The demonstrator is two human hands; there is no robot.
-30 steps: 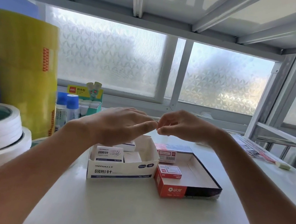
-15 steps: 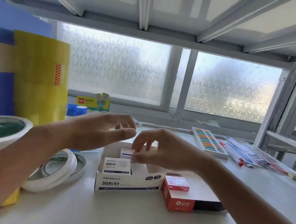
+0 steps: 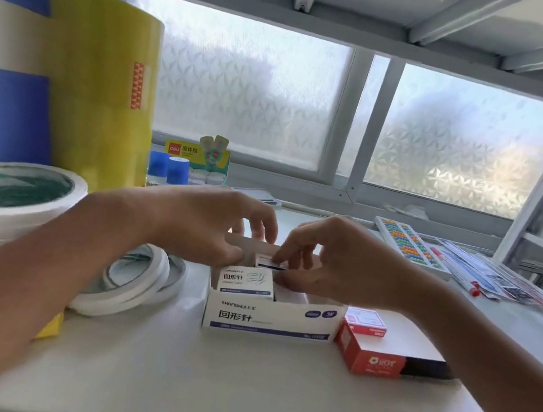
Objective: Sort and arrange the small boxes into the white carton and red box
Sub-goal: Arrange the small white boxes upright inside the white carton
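White carton (image 3: 269, 319): sits open in the middle of the table, its long side running from 9 o'clock to 3 o'clock.
Small white box (image 3: 269, 261): at the back of the carton, at 12 o'clock from the standing box (image 3: 246, 280) in the front corner.
Right hand (image 3: 341, 267): nearer; fingertips pinch the small white box from its 3 o'clock side.
Left hand (image 3: 205, 228): at 9 o'clock of that box, fingers curled over the back wall; I cannot tell if it holds anything.
Red box (image 3: 388, 357): touching the carton at 3 o'clock, one small red box (image 3: 365, 320) inside.
Next move, I think: push the small white box down, long side along the carton.
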